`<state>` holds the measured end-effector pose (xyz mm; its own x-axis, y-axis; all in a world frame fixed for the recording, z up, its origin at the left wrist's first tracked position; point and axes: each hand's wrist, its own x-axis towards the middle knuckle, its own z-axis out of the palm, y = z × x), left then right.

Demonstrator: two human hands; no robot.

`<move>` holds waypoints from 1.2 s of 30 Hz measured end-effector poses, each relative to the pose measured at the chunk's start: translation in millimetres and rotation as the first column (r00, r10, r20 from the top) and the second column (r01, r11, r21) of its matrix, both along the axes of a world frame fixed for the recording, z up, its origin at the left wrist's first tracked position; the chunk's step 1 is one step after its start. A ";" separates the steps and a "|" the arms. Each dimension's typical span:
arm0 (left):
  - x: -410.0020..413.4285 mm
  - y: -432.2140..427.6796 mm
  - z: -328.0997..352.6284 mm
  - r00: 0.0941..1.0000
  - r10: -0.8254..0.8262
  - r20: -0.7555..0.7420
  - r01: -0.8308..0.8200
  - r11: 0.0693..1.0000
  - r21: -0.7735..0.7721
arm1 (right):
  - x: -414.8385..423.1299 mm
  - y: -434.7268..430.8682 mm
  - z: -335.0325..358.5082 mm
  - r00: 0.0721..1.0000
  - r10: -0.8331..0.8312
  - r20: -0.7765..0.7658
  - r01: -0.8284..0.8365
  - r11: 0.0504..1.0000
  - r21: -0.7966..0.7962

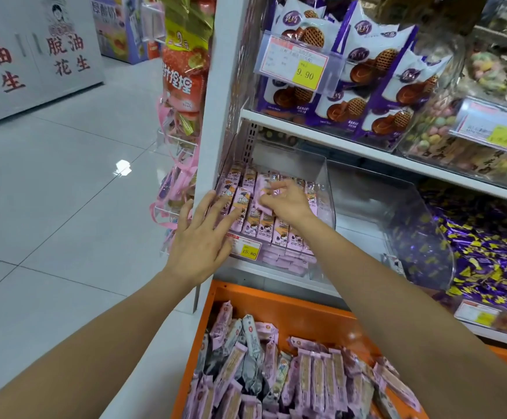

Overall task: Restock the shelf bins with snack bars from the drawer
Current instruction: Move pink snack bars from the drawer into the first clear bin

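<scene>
Over the bin (pixel 321 176), your right hand (pixel 285 204) seemingly pinches a snack bar (pixel 260 198) to seat it; your left hand (pixel 202 240), fingers (pixel 208 204) spread, steadies the rows (pixel 264 225).

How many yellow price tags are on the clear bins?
4. The 9.90 tag on the upper shelf; the 15.80 tag beside the left hand; a far-right tag on the upper shelf; a bottom-right tag. More may be hidden.

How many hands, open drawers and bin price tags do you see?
Hands: 2, left hand and right hand, which pinches a bar
Open drawer: 1
Bin price tags: 4
Total: 7
</scene>
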<state>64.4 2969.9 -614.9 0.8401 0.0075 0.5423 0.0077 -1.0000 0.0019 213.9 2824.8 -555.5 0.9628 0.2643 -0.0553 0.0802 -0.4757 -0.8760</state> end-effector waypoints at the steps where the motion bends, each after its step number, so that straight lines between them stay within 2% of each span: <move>1: 0.3 2.1 -1.5 1.000 0.002 0.003 -0.002 1.000 0.005 | 3.6 2.5 2.0 1.000 -0.020 0.003 0.020 0.999 0.047; 6: 0.8 11.8 -13.1 1.000 0.010 -0.002 -0.009 0.999 0.045 | 26.4 30.0 6.4 0.999 -0.031 0.042 0.029 0.998 0.052; 13: 7.2 18.8 -22.3 0.999 0.002 0.038 -0.005 0.998 0.065 | 55.8 65.5 -8.0 0.993 -0.063 0.096 0.068 0.996 -0.050; 19: 9.8 20.8 -26.2 0.999 -0.007 0.037 0.004 0.998 0.064 | 47.3 76.1 -8.0 0.993 0.092 0.070 -0.091 0.996 -0.009; 23: 9.2 17.7 -24.1 0.999 -0.017 0.035 0.016 0.999 0.033 | 42.7 67.4 -4.6 0.982 0.176 0.071 -0.173 0.984 -0.047; 27: 5.5 14.1 -20.5 0.999 -0.021 0.031 0.021 1.000 0.014 | 30.8 55.4 -4.0 0.982 0.149 0.118 -0.150 0.989 -0.001; 32: -0.8 -5.1 -11.3 0.989 -0.113 0.092 0.116 0.993 -0.029 | 16.2 34.5 -1.3 0.986 0.067 0.154 -0.079 0.994 0.074; 36: -6.5 -27.0 -9.7 0.972 -0.229 0.054 0.231 0.973 -0.028 | -4.5 10.1 10.9 0.974 0.082 0.212 -0.105 0.989 0.100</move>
<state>57.9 2942.9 -624.6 0.7934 -0.1636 0.5864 -0.2236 -0.9742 0.0307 209.5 2834.9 -544.6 0.9210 0.3473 0.1767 0.3048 -0.3596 -0.8819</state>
